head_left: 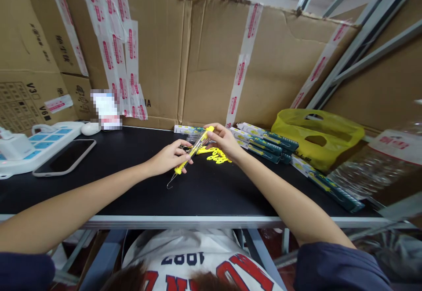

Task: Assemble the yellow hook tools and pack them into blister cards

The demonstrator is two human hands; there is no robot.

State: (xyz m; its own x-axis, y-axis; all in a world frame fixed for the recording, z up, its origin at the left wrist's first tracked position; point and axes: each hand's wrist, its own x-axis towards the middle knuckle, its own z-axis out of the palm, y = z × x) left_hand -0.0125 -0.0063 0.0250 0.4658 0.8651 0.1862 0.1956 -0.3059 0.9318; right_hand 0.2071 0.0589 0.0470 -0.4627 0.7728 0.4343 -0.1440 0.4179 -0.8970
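Observation:
A clear tubular spring scale (197,147) with yellow ends is held slantwise over the black table. Its metal hook (170,181) hangs from the lower end. My left hand (171,155) is closed round the lower part of the tube, thumb on top. At the upper yellow end, my right hand (224,140) pinches the scale between thumb and fingers. Just behind the hands lies a pile of small yellow plastic parts (218,155). Some clear tubes and small metal pieces beside the pile are partly hidden by my hands.
Several teal and white boxes (263,143) lie at the right, with another box (329,185) nearer the edge. Behind stand a yellow plastic bag (316,128) and a clear plastic bag (372,163). A phone (66,157) and a power strip (46,143) occupy the left. Cardboard (211,62) walls the back.

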